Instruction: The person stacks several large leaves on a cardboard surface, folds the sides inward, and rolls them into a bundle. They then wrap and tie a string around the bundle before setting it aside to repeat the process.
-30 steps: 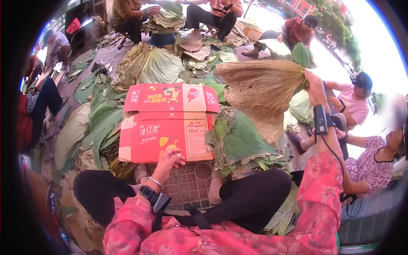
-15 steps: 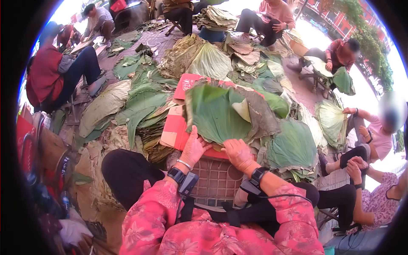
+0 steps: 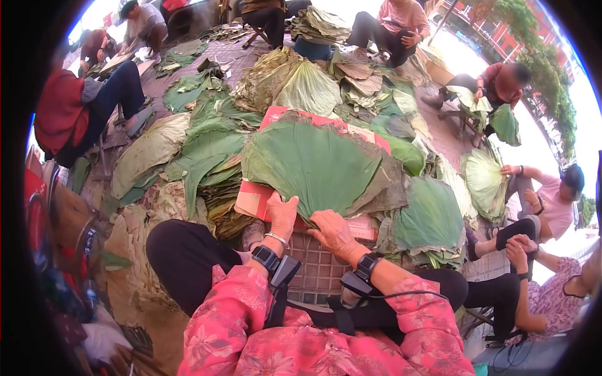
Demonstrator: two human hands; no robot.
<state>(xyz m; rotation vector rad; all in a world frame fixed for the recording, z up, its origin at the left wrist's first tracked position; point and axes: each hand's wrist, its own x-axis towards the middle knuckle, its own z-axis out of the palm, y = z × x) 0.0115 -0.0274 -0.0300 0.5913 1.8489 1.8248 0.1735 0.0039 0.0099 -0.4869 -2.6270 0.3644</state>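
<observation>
A large green dried lotus leaf (image 3: 313,166), fan-shaped with a brown-grey right side, lies spread over a red cardboard sheet (image 3: 254,199) in front of my knees. My left hand (image 3: 282,214) is closed on the narrow near end of the leaf, thumb on top. Right beside it, my right hand (image 3: 335,233) is closed on the same near edge, its fingertips partly hidden. To the right, a stack of green lotus leaves (image 3: 429,216) touches the spread leaf's brown border.
Piled leaves (image 3: 213,153) lie to the left, and a pale leaf heap (image 3: 307,84) stands beyond the cardboard. A blue tub (image 3: 311,50) bears more leaves. Several seated people surround the heap; one person's hands (image 3: 520,247) are close on my right. A tiled stool-like surface (image 3: 313,266) is between my knees.
The leaf has spread out flatter and wider to the left, and its folded flap no longer shows. Both hands have shifted slightly and come closer together at its near end.
</observation>
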